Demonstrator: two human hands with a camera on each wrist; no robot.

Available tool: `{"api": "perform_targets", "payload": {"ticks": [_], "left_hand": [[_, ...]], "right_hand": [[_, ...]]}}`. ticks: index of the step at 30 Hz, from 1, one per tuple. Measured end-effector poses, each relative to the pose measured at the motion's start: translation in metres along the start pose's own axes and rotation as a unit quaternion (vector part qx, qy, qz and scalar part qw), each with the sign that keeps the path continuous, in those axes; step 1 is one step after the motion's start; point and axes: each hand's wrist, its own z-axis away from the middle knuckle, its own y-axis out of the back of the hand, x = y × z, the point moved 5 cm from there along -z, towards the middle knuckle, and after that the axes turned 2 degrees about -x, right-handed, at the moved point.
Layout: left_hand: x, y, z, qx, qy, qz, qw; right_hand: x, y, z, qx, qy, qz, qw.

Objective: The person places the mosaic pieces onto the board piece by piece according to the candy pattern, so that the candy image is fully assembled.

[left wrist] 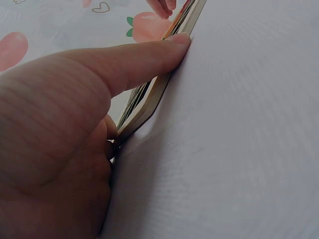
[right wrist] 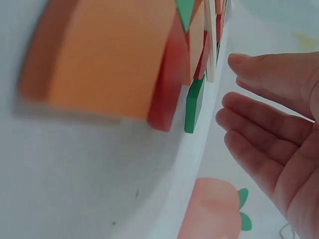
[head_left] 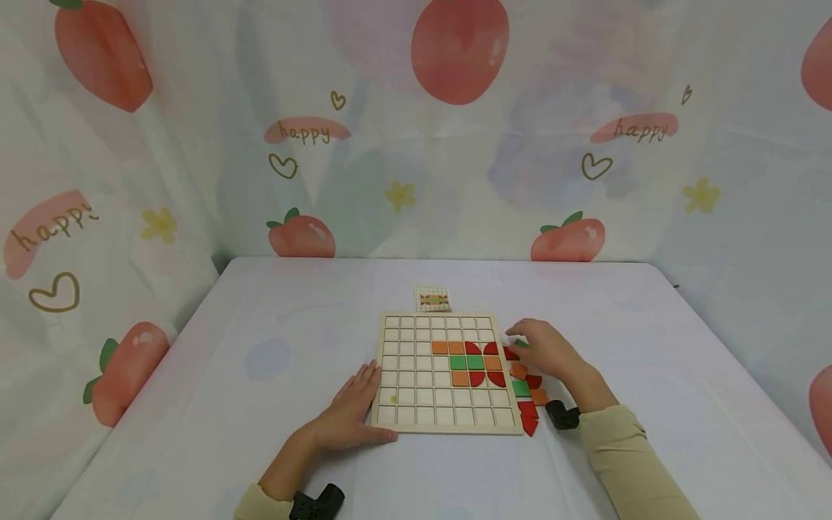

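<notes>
Working from afar, I had the left hand (head_left: 347, 413) lying along the board (head_left: 416, 397), its fingers straight and its thumb touching the near edge. Across the board, the right hand (head_left: 544, 348) had its thumb and fingers apart, pinching nothing that I could see, near a green piece (right wrist: 194, 107). Loose orange pieces (head_left: 539, 396) and red pieces (head_left: 529, 420) lay between that hand's wrist and the board. I judged the pieces light, stiff and probably smooth, best pinched by opposite thin edges; the board seemed rigid, better steadied by its rim.
</notes>
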Motion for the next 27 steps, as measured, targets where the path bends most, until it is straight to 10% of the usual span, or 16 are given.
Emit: {"api": "perform_targets", "payload": {"ticks": [27], "left_hand": [[-0.004, -0.003, -0.002, -0.003, 0.004, -0.003, 1.0000]], "right_hand": [[0.022, -0.006, 0.000, -0.040, -0.053, -0.006, 0.9978]]}}
